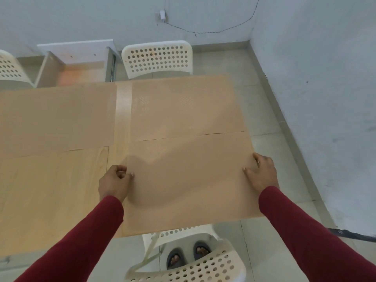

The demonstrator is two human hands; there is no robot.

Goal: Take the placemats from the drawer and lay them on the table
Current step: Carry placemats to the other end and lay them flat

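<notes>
A tan woven placemat [189,180] lies at the near right corner of the light wooden table [50,190]. My left hand [115,183] pinches its left edge. My right hand [261,173] rests on its right edge with the thumb on top. Two more tan placemats lie on the table: one at the far right [183,106], touching the near one, and one at the far left [55,117]. The near mat's front edge hangs slightly over the table's front edge.
A white perforated chair [158,58] stands behind the table, another [8,68] at the far left, and a third [195,263] right below me. An open white drawer unit [77,62] stands by the back wall. Tiled floor lies to the right.
</notes>
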